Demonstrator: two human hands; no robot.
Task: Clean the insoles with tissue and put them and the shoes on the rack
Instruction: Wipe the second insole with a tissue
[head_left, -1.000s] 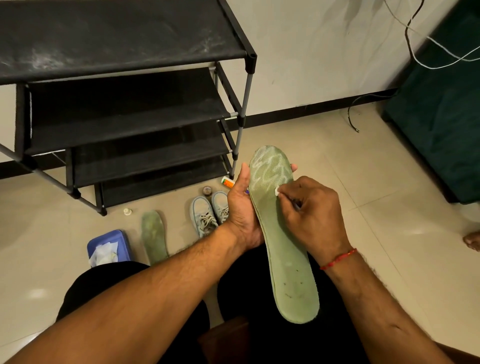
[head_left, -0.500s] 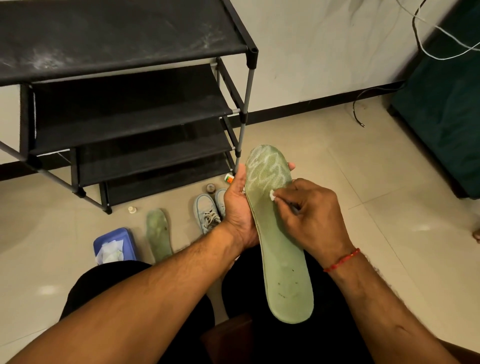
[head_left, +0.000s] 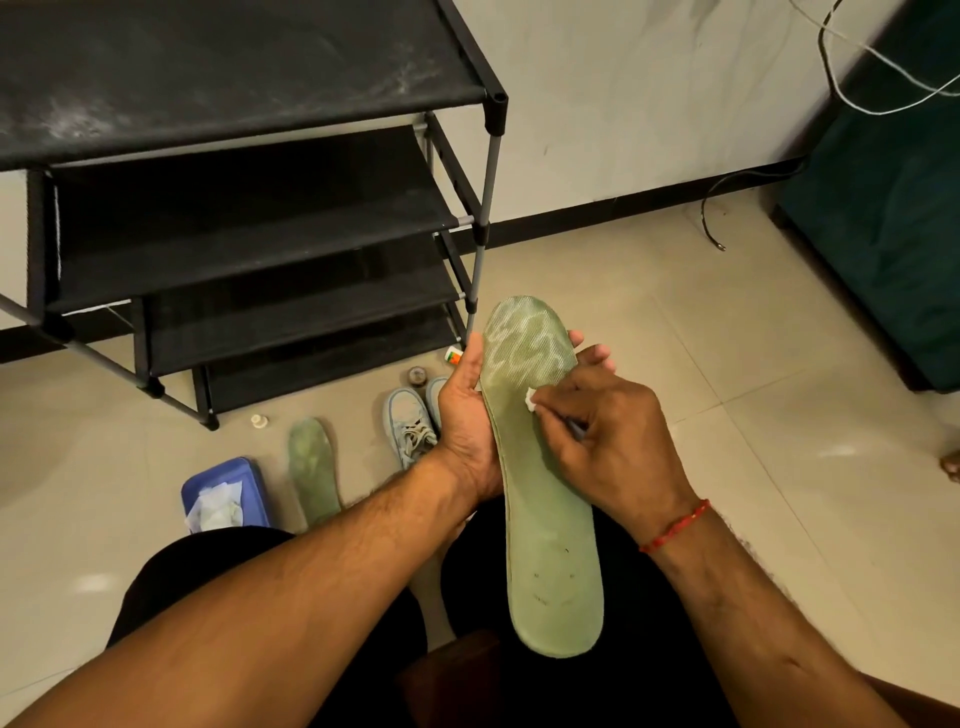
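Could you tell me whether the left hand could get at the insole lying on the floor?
Probably not yet: the left hand grips the other insole. The floor insole lies uncovered beside the shoes, so its way looks free otherwise.

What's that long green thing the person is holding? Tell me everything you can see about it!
It is a long, flat, pale green foam-looking shoe insole, rounded at both ends. The toe end points up and away and shows a whitish, mesh-like worn pattern; the near heel end has a few small dark specks. The left hand grips its left edge. The right hand presses a small white wad of tissue onto its upper part.
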